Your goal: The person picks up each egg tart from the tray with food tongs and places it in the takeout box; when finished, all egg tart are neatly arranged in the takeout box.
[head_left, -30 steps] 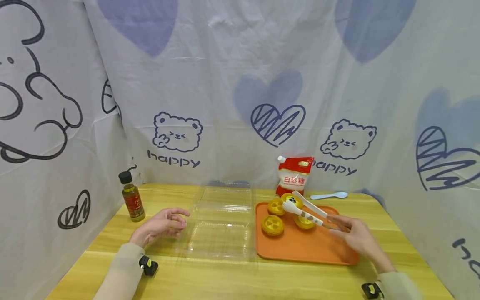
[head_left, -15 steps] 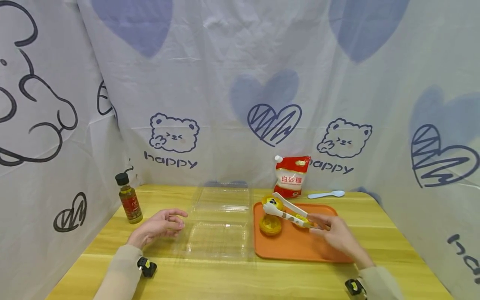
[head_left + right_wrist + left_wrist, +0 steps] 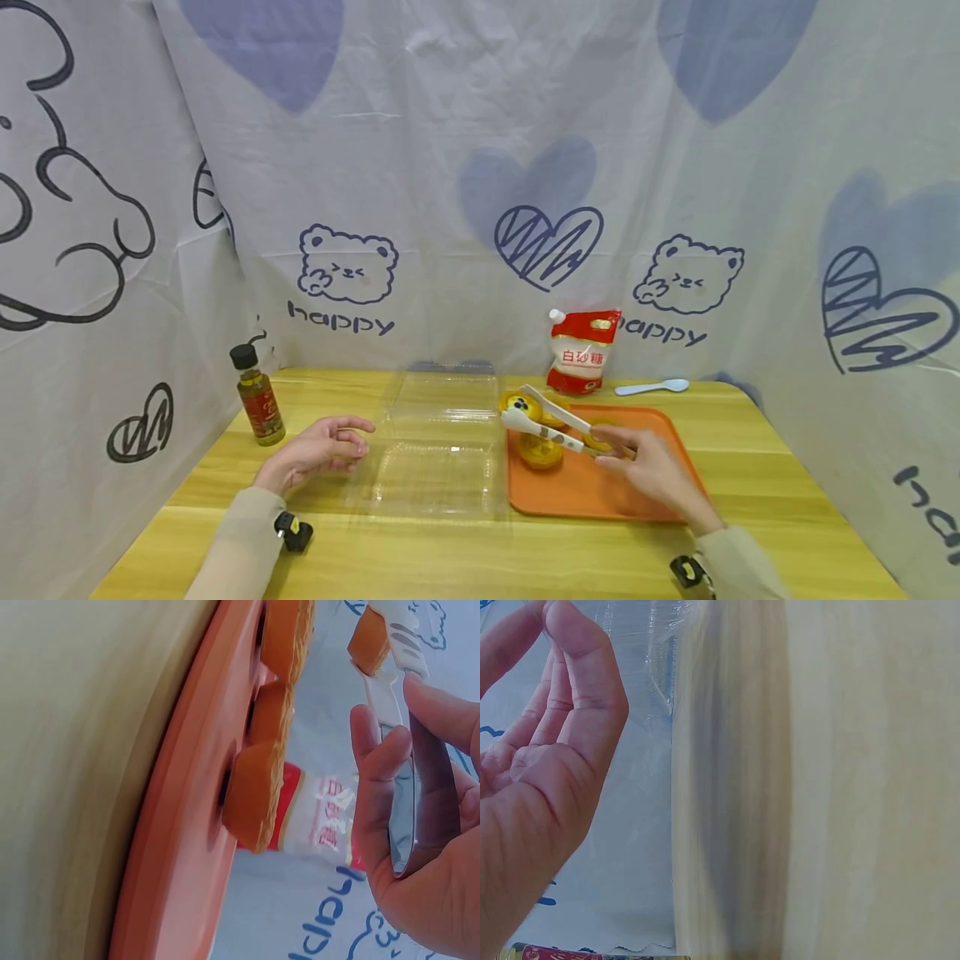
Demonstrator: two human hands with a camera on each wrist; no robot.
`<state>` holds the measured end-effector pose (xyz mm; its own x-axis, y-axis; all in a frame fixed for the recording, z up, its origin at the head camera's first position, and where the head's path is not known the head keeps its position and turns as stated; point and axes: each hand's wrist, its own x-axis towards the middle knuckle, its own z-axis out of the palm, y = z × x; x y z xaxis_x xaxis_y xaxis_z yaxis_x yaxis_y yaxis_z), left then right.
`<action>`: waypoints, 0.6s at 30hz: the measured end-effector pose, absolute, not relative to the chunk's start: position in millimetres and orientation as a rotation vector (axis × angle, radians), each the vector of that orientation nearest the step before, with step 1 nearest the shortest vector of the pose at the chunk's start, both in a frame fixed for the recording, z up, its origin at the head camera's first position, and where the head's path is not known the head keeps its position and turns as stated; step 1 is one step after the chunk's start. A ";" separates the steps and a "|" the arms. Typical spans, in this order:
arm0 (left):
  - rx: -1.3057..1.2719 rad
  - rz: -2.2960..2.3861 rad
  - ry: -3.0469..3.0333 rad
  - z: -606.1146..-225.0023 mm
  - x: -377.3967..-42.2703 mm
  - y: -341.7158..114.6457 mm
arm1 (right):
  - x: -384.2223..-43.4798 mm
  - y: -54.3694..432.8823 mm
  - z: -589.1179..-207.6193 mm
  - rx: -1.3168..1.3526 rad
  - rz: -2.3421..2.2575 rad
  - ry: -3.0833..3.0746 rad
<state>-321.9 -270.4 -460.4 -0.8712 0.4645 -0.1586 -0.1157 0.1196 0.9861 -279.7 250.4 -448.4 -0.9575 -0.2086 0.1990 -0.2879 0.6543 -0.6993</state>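
My right hand [image 3: 641, 467] grips a pair of metal tongs with white tips [image 3: 553, 435]. Between the tips is an egg tart [image 3: 521, 403] with dark round toppings, lifted above the tray's back left corner. In the right wrist view, the held tart [image 3: 369, 641] appears side-on, well off the orange tray [image 3: 176, 847]. Three more egg tarts stay on the tray, one of them the front-left tart [image 3: 540, 452]. My left hand [image 3: 318, 454] pinches the left edge of a clear plastic container [image 3: 438, 483], thumb against forefinger. The container's hinged lid lies folded back.
Behind the tray stands a red and white sugar pouch [image 3: 581, 354]. A pale blue spoon [image 3: 651, 387] lies right of it. At the far left is an oil bottle [image 3: 260, 400] with a black cap. A printed cloth [image 3: 442, 292] hangs around the wooden table.
My right hand has moved left, carrying the tongs and the topped tart from over the tray's middle towards the container. The left hand keeps its place at the container's edge.
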 end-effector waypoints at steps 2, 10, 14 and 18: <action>0.339 1.806 1.966 -460.9 -322.3 -270.4 | -280.6 246.9 -449.3 0.423 1.189 -2.763; 0.339 1.814 1.951 -462.8 -322.8 -271.3 | -279.1 231.0 -448.0 0.459 1.285 -2.744; 0.342 1.816 1.948 -463.0 -323.3 -271.8 | -277.1 224.4 -447.3 0.483 1.288 -2.731; 0.344 1.814 1.953 -463.6 -323.9 -272.3 | -275.8 217.8 -446.6 0.482 1.277 -2.742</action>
<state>-323.9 -272.3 -463.6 -0.8677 0.4726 -0.1542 -0.1190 0.1037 0.9875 -275.8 217.8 -446.6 -0.9474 -0.2489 0.2013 -0.3142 0.6034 -0.7330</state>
